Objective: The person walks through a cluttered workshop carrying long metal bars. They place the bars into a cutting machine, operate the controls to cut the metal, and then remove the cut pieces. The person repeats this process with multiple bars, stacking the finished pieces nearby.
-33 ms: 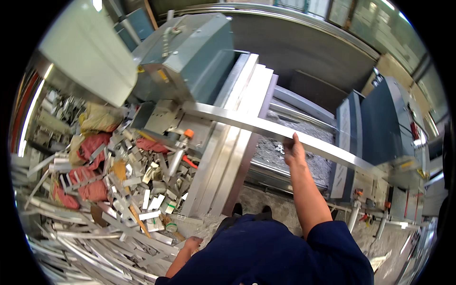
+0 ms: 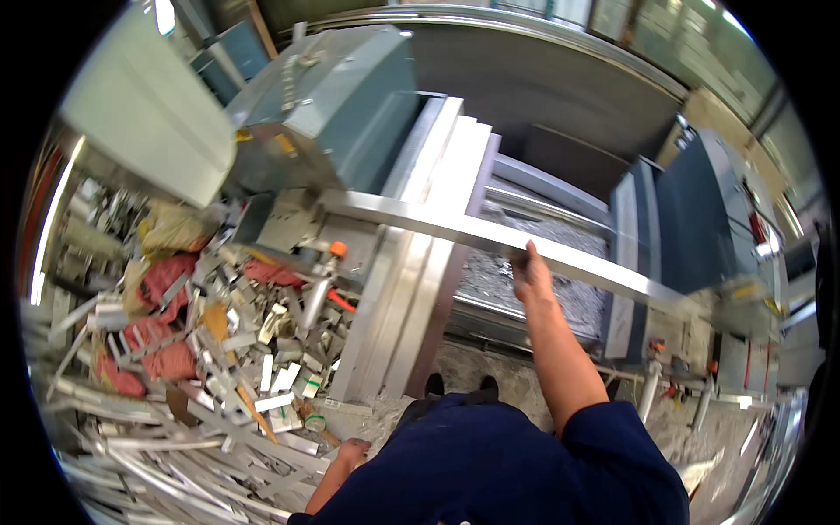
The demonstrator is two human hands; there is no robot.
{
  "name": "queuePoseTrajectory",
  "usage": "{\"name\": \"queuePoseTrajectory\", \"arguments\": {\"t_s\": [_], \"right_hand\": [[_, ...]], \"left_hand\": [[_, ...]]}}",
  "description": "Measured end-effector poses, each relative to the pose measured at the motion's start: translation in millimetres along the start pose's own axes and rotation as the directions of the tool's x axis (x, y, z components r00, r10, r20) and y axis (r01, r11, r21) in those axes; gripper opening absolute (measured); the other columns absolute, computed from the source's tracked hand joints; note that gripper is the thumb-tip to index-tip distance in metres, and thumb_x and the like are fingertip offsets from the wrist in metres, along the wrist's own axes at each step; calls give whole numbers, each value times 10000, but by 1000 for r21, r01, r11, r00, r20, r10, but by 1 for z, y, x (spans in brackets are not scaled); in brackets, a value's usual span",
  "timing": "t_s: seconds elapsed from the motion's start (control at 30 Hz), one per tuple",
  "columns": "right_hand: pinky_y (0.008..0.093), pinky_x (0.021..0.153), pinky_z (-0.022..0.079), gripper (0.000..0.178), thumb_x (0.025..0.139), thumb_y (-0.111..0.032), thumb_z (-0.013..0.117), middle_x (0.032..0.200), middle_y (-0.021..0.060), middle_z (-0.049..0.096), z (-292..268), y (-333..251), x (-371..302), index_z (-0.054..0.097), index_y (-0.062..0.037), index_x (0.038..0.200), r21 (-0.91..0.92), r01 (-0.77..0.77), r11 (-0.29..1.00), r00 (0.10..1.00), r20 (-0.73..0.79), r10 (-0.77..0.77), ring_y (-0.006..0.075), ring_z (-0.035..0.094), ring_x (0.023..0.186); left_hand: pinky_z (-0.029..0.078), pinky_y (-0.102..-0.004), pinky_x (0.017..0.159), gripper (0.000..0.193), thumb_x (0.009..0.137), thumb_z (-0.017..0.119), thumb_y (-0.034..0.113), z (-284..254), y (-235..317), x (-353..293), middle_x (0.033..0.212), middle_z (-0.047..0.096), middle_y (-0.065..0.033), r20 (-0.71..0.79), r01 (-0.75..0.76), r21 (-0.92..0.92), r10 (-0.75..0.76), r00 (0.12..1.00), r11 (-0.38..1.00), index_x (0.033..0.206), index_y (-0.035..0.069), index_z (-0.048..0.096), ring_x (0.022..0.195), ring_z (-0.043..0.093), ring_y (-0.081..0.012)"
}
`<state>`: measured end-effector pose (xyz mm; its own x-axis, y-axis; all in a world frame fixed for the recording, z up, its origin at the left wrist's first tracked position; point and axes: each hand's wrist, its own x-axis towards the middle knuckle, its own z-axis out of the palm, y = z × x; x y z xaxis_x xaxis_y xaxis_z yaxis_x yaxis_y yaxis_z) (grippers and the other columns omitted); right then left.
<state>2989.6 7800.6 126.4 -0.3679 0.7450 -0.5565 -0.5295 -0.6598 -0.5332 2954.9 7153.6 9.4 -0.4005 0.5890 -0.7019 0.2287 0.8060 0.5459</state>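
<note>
A long silvery metal bar of square section spans the two heads of a cutting machine. My right hand is closed round its near side at mid-length, thumb up along the bar and fingers tucked beneath. The bar's left end meets the left machine head, and its right end reaches the right machine head. Low beside my body hangs my left hand, fingers curled in and nothing visible in them. Scrap lies close by that hand.
Metal offcuts and red sacks pile up at the left, with long thin strips below. Rails run away from me under the bar. Metal shavings fill a trough between the heads. A pale panel juts in upper left.
The whole view has shifted slightly, so the machine and bar appear a little further left. My right hand keeps its hold on the bar.
</note>
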Motion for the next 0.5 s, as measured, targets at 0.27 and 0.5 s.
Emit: {"name": "queuePoseTrajectory", "arguments": {"t_s": [0.27,0.5], "right_hand": [[375,733,544,281,854,-156,706,950,76,610,29,7,-28,550,-76,1074,-3,15,1000,998,54,-15,206,607,830],[360,692,563,259,854,-162,704,910,58,612,10,-18,-37,554,-75,1047,2,119,993,992,33,-119,191,617,790]], "left_hand": [[492,-467,697,302,823,538,350,4,-17,68,812,645,-180,101,218,36,-221,970,975,853,75,660,776,626,-375],[493,-456,699,315,820,549,350,-26,49,85,819,649,-175,82,265,-3,-264,961,964,876,62,663,783,632,-362]]}}
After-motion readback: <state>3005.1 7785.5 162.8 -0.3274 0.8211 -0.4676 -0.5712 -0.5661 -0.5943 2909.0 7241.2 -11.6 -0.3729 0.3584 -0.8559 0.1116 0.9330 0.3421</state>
